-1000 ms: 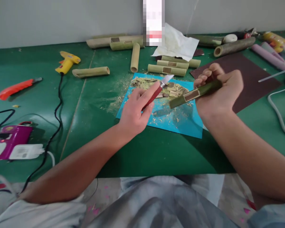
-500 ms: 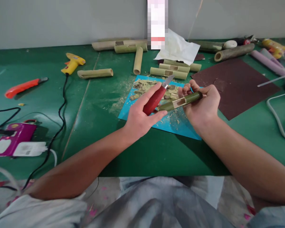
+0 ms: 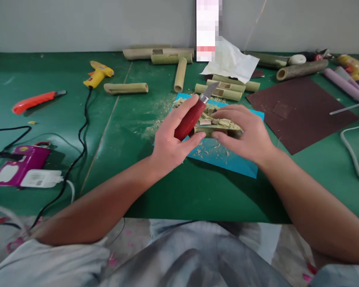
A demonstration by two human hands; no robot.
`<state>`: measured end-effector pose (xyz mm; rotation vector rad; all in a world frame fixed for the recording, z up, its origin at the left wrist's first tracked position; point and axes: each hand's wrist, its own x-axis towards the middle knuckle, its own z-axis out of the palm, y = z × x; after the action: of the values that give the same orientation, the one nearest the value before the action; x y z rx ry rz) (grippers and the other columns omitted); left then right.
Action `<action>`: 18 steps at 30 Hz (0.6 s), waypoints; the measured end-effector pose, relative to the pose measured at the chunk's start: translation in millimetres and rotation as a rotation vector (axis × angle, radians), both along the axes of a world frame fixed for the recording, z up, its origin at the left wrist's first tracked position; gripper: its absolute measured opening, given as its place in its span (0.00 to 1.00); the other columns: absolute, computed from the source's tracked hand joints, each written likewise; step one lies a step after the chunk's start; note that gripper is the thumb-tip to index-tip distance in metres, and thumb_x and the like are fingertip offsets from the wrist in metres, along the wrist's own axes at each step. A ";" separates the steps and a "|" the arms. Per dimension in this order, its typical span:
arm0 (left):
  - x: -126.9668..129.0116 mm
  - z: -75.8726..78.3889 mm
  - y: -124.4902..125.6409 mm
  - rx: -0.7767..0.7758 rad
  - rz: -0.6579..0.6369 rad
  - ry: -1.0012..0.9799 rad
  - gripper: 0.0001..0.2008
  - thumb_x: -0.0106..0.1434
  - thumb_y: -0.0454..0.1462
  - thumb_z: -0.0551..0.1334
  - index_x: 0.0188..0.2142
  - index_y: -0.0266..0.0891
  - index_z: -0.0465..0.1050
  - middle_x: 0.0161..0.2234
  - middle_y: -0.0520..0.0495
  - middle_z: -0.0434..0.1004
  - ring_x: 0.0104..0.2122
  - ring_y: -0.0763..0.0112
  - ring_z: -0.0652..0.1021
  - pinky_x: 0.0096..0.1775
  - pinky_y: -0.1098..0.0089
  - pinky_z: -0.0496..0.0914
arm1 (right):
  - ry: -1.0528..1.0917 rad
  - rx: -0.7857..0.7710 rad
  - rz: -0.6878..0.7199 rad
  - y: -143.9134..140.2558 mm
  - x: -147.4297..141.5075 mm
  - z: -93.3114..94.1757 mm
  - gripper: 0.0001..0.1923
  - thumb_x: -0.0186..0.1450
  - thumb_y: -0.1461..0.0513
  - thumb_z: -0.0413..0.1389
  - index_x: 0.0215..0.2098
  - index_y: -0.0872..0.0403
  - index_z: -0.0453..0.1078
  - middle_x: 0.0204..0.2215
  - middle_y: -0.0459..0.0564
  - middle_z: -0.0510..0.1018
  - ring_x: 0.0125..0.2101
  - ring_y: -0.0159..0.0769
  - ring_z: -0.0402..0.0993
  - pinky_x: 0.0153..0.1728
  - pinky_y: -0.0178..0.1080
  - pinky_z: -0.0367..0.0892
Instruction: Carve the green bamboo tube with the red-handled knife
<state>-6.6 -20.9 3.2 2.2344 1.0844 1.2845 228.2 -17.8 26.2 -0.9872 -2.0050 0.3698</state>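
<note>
Left hand grips a red-handled knife, blade up; right hand lies spread over a bamboo piece on the blue mat.

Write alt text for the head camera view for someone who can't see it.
The left hand grips a red-handled knife, blade pointing away, while the right hand lies flat over a bamboo piece on a blue mat. More bamboo tubes lie on the green table.
</note>
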 end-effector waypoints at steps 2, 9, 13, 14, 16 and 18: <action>1.1 1.3 -3.6 0.003 -0.001 0.009 0.33 0.75 0.52 0.63 0.74 0.56 0.56 0.69 0.43 0.70 0.58 0.53 0.82 0.56 0.54 0.83 | -0.057 0.014 0.057 -1.8 -3.6 -4.9 0.16 0.67 0.56 0.66 0.52 0.51 0.80 0.51 0.58 0.86 0.55 0.56 0.82 0.55 0.58 0.77; -4.8 -5.0 -1.2 0.124 0.061 -0.014 0.33 0.74 0.57 0.61 0.74 0.56 0.56 0.60 0.43 0.76 0.55 0.53 0.83 0.56 0.51 0.81 | 0.008 -0.098 0.066 -8.1 -11.8 -5.2 0.11 0.67 0.59 0.63 0.49 0.48 0.79 0.43 0.50 0.87 0.43 0.44 0.84 0.46 0.49 0.79; -7.2 -10.9 7.2 0.159 0.106 -0.062 0.29 0.76 0.55 0.59 0.72 0.52 0.61 0.55 0.45 0.79 0.54 0.56 0.83 0.57 0.54 0.80 | 0.342 -0.246 -0.126 -4.6 -8.8 1.9 0.12 0.60 0.59 0.69 0.40 0.48 0.74 0.37 0.47 0.83 0.37 0.42 0.81 0.42 0.49 0.78; -6.7 -10.7 8.5 0.150 0.095 -0.057 0.28 0.76 0.53 0.60 0.71 0.51 0.64 0.55 0.45 0.80 0.53 0.57 0.83 0.57 0.55 0.79 | 0.412 -0.281 -0.148 -2.4 -7.3 2.8 0.14 0.60 0.58 0.70 0.39 0.48 0.72 0.37 0.47 0.82 0.37 0.43 0.80 0.43 0.50 0.78; -5.3 -8.7 10.1 0.109 0.058 -0.030 0.25 0.76 0.51 0.61 0.68 0.49 0.68 0.54 0.46 0.82 0.52 0.60 0.83 0.55 0.58 0.79 | 0.496 -0.332 -0.174 2.4 -4.0 3.6 0.18 0.59 0.53 0.72 0.38 0.46 0.68 0.36 0.46 0.80 0.37 0.43 0.79 0.42 0.51 0.78; -4.2 -6.5 10.9 0.061 0.016 0.015 0.22 0.76 0.48 0.62 0.65 0.45 0.72 0.50 0.46 0.83 0.48 0.62 0.84 0.53 0.60 0.80 | 0.530 -0.350 -0.193 6.6 -0.8 3.7 0.22 0.58 0.49 0.73 0.37 0.45 0.66 0.34 0.45 0.78 0.35 0.42 0.78 0.39 0.50 0.77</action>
<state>-10.7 -10.0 -3.3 2.2883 1.0847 1.3265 227.4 -11.2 29.9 -1.1411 -1.3804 0.8027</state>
